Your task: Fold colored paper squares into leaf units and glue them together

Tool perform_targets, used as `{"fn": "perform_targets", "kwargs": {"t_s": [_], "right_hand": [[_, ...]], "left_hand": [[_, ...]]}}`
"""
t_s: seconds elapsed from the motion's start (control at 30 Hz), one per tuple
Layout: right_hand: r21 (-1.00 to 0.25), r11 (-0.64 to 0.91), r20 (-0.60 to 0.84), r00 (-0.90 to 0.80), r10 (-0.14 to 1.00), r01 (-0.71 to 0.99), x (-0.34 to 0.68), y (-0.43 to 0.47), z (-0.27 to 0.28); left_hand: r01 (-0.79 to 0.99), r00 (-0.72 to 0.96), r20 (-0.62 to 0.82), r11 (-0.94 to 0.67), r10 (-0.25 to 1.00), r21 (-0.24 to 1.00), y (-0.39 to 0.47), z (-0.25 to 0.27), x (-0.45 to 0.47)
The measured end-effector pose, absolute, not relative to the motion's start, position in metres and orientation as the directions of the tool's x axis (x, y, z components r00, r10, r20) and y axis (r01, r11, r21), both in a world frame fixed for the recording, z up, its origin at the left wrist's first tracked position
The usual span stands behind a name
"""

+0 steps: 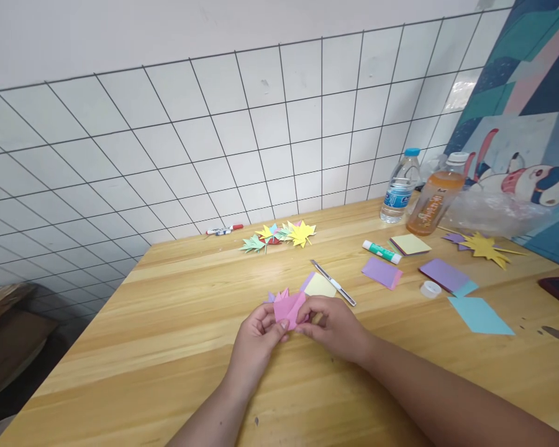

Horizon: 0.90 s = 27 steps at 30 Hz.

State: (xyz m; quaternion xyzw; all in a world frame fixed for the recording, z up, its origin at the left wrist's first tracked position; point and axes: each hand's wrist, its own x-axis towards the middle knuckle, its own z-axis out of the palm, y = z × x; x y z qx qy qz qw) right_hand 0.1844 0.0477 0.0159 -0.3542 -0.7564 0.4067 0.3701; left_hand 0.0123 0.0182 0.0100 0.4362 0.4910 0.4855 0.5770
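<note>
Between my two hands is a folded piece of pink paper, held just above the table. My left hand grips its left and lower edge with the thumb in front. At its right edge, my right hand pinches the paper between thumb and fingertips. Just behind the pink paper lie small folded pink and purple pieces, partly hidden. A pale yellow sheet and a white craft knife rest beyond my right hand.
Folded paper leaves and markers lie near the tiled wall. To the right are a glue stick, purple paper, a white cap, a blue sheet, a water bottle and an orange drink bottle.
</note>
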Motion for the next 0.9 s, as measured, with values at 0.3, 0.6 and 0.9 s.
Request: {"fn": "perform_targets", "kwargs": {"t_s": [0.3,0.6,0.9], "right_hand": [[-0.834,0.497,0.312,-0.538,0.783,0.240,0.1859,0.0485,0.0119],[-0.811,0.490,0.298,-0.494,0.817,0.320,0.1857,0.0491,0.0162],[-0.912,0.310,0.198,-0.373,0.907,0.270,0.1845,0.0529,0.0173]], "left_hand": [[-0.119,0.050,-0.145,0.150,0.988,0.982,0.0192,0.0079,0.0109],[-0.055,0.076,-0.138,0.143,0.987,0.988,0.0186,0.0092,0.0147],[-0.012,0.201,-0.152,0.158,0.968,0.987,0.0158,0.0109,0.0125]]}}
